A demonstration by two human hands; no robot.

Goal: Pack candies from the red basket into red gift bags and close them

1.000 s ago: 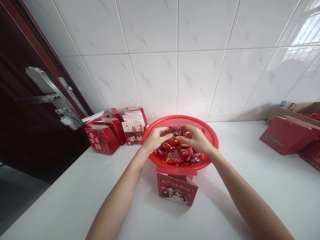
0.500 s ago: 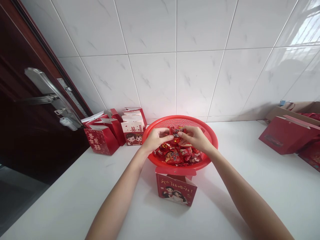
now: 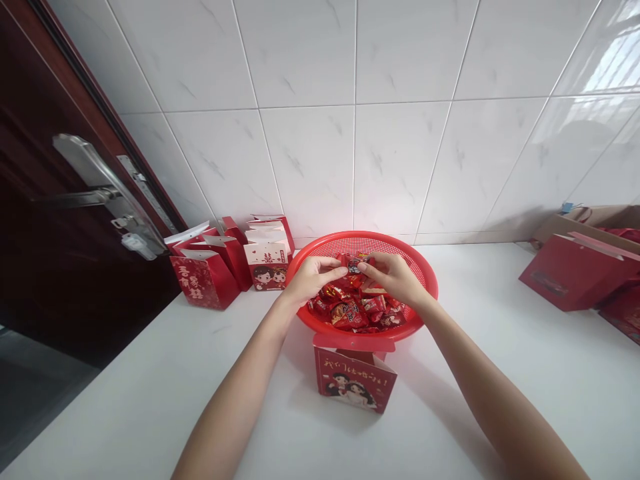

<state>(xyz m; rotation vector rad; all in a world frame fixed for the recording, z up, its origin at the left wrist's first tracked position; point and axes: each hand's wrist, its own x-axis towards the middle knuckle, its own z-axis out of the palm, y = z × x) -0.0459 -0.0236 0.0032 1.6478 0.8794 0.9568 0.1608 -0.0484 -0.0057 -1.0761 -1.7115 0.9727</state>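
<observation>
Over the red plastic basket (image 3: 429, 280), my left hand (image 3: 314, 279) and my right hand (image 3: 393, 275) pinch one red-wrapped candy (image 3: 355, 265) from its two sides. Both hands are closed, thumbs towards me. Below them the basket holds many loose wrapped candies (image 3: 347, 313), mostly red with some gold. A small red gift box (image 3: 356, 381), printed with a cartoon couple, stands in front of the basket with its top open. What is inside that box cannot be seen.
Several red and cream gift boxes (image 3: 205, 280) stand at the left by the wall, near a dark door with a metal handle (image 3: 100, 180). To the right are a red box (image 3: 570, 273) and a cardboard carton (image 3: 555, 223). The white tabletop (image 3: 280, 433) lies beneath.
Hardly anything differs. The view has shifted slightly, and both hands keep their pinch on the candy above the basket.
</observation>
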